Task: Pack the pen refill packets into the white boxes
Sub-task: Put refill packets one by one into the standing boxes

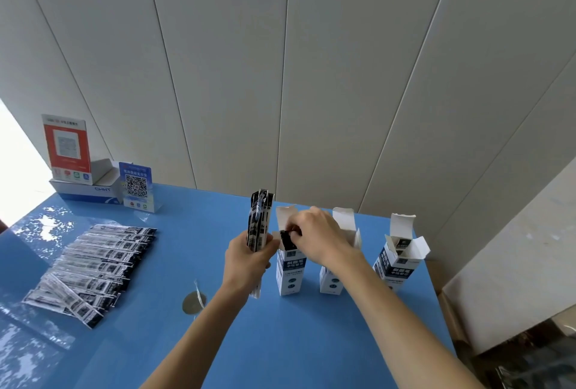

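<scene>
Three white boxes with blue labels stand upright on the blue table, flaps open: one at the left [290, 273], one in the middle [332, 282] partly behind my right arm, one at the right [397, 261]. My left hand [246, 261] grips an upright bundle of pen refill packets [259, 223] just left of the left box. My right hand [318, 237] is over the left box's mouth, fingers pinched on a dark packet end [286, 238] sticking out of it. A large fanned pile of packets [93, 267] lies at the table's left.
A white and blue carton [93, 190] with a red sign [67, 145] and a blue QR-code card [136, 186] stand at the back left. A round metal cap [194, 303] sits in the table top. Panelled wall behind; the table's right edge drops to cardboard and clutter.
</scene>
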`<state>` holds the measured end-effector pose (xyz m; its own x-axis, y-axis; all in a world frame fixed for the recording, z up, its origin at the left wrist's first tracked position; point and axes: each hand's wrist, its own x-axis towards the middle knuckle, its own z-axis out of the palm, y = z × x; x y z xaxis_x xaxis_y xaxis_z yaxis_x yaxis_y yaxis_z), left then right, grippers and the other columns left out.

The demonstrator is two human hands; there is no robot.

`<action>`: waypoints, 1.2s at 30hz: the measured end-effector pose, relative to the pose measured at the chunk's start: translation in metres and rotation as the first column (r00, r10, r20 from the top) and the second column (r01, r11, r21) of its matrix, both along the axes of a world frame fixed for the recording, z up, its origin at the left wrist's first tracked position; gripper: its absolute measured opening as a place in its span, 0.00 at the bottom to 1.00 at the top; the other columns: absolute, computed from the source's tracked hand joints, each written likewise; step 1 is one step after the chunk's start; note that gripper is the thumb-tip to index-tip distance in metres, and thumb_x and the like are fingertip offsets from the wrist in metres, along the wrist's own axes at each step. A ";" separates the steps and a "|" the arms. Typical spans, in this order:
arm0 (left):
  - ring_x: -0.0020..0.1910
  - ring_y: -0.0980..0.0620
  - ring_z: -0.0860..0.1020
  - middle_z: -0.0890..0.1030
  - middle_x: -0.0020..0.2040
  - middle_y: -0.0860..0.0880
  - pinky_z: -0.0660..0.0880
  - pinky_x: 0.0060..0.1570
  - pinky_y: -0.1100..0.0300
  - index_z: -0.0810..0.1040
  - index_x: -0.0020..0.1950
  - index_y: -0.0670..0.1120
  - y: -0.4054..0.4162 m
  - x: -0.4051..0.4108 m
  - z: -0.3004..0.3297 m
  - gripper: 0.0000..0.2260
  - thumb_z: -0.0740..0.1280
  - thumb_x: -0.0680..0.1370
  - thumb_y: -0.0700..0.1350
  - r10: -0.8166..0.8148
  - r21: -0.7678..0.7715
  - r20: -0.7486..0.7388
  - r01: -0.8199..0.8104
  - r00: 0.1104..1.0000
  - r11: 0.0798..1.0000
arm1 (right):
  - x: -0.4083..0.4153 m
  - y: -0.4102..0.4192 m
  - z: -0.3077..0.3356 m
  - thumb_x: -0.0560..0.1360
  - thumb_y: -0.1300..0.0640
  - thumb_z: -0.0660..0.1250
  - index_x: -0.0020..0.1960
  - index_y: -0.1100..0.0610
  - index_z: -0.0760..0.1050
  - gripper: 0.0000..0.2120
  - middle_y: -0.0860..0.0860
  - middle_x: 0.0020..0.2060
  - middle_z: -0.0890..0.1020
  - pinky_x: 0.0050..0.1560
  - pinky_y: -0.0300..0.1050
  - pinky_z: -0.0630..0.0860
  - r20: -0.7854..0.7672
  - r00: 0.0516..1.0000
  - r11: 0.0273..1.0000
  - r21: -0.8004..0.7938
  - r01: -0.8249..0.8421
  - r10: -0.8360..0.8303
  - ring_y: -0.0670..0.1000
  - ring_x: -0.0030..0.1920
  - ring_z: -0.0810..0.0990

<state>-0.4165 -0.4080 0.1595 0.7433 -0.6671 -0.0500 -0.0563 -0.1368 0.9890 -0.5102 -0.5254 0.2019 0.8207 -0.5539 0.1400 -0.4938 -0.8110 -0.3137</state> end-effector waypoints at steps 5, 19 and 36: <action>0.30 0.48 0.72 0.75 0.31 0.46 0.73 0.28 0.63 0.75 0.40 0.34 0.001 0.001 -0.001 0.09 0.72 0.73 0.38 -0.001 0.001 0.008 0.001 1.000 1.000 | 0.000 0.001 0.000 0.77 0.59 0.61 0.52 0.56 0.81 0.11 0.52 0.47 0.79 0.51 0.43 0.65 -0.017 0.999 0.999 -0.045 -0.028 0.027 0.53 0.50 0.72; 0.30 0.49 0.72 0.75 0.31 0.47 0.73 0.29 0.62 0.75 0.40 0.35 0.002 0.005 -0.003 0.10 0.72 0.73 0.40 -0.032 0.003 -0.012 0.032 0.999 0.999 | -0.008 0.012 0.012 0.79 0.59 0.58 0.59 0.54 0.78 0.13 0.57 0.50 0.79 0.54 0.45 0.66 -0.107 0.994 1.000 0.018 0.005 -0.003 0.57 0.54 0.72; 0.29 0.57 0.78 0.79 0.29 0.54 0.77 0.32 0.62 0.80 0.41 0.43 0.014 -0.013 0.038 0.06 0.73 0.74 0.44 -0.321 -0.031 -0.016 0.320 0.947 0.947 | -0.017 0.013 0.026 0.73 0.56 0.72 0.47 0.60 0.83 0.07 0.53 0.42 0.85 0.48 0.44 0.80 0.417 0.882 0.663 0.727 -0.177 -0.222 0.51 0.44 0.84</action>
<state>-0.4297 -0.3942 0.1976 0.4890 -0.8713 -0.0413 -0.0723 -0.0876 0.9935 -0.5268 -0.5122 0.2281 0.7604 -0.6493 0.0154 -0.1543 -0.2037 -0.9668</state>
